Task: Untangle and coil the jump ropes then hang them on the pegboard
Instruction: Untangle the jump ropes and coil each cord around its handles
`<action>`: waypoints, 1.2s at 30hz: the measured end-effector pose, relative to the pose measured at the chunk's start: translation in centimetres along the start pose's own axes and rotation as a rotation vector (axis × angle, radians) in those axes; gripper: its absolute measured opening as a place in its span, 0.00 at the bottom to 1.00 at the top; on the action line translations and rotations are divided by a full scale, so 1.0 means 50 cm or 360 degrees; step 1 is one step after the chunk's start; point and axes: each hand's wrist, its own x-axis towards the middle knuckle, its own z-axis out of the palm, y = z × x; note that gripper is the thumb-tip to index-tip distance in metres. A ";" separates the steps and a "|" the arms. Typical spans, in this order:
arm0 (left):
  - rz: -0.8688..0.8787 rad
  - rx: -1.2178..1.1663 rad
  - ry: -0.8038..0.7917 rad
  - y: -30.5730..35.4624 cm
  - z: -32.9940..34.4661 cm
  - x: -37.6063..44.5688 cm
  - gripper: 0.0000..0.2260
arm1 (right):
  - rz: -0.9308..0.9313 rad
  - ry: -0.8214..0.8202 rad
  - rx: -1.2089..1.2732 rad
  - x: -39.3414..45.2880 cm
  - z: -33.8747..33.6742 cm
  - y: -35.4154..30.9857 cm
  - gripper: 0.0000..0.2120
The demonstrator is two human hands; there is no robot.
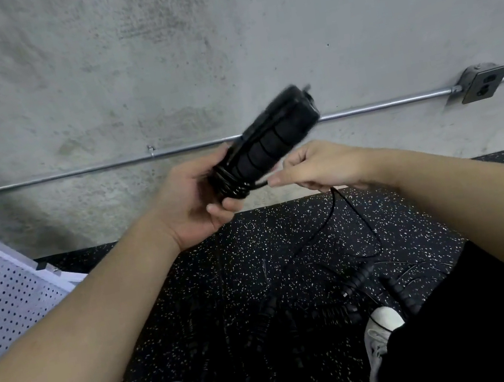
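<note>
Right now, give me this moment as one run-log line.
left hand: grips rope handles | right hand: pinches cord, wrapping | more ropes: on floor | pegboard: none hung in view

The left hand (194, 200) grips a pair of black jump rope handles (264, 143), tilted up toward the wall pipe (379, 104). Just right of the handles, the right hand (317, 168) pinches the thin black cord (351, 207), which hangs below them to the speckled floor (190, 268). More ropes (356, 283) lie there; a white pegboard (1, 292) leans well left.
</note>
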 end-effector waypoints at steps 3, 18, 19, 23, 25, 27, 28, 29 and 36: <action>-0.0127 0.0254 -0.0023 -0.008 0.005 -0.006 0.16 | 0.0042 -0.0069 -0.0136 -0.020 -0.008 -0.014 0.13; -0.0340 0.1474 -0.0087 -0.018 0.033 0.007 0.20 | 0.0107 -0.0052 0.0007 0.023 -0.004 0.011 0.04; -0.0321 0.1572 -0.0066 -0.025 0.037 0.011 0.17 | 0.0099 -0.0060 0.0037 0.023 -0.003 0.008 0.04; -0.0187 0.1842 0.0187 -0.049 0.035 0.018 0.13 | 0.0244 -0.0016 -0.0145 0.034 0.001 0.009 0.14; -0.0120 0.1837 0.0321 -0.053 0.030 0.019 0.10 | 0.0344 -0.0045 -0.0334 0.038 0.010 0.009 0.19; -0.0086 0.1849 0.0421 -0.057 0.025 0.022 0.11 | 0.0339 -0.0037 -0.0398 0.044 0.015 0.013 0.21; -0.0077 0.1843 0.0464 -0.057 0.023 0.023 0.12 | 0.0310 -0.0005 -0.0398 0.046 0.016 0.014 0.21; -0.0063 0.1818 0.0506 -0.058 0.020 0.024 0.13 | 0.0275 0.0038 -0.0373 0.049 0.017 0.015 0.20; 0.0092 0.1501 0.0558 -0.056 0.017 0.029 0.09 | 0.0199 0.0276 0.0323 0.057 0.022 0.009 0.11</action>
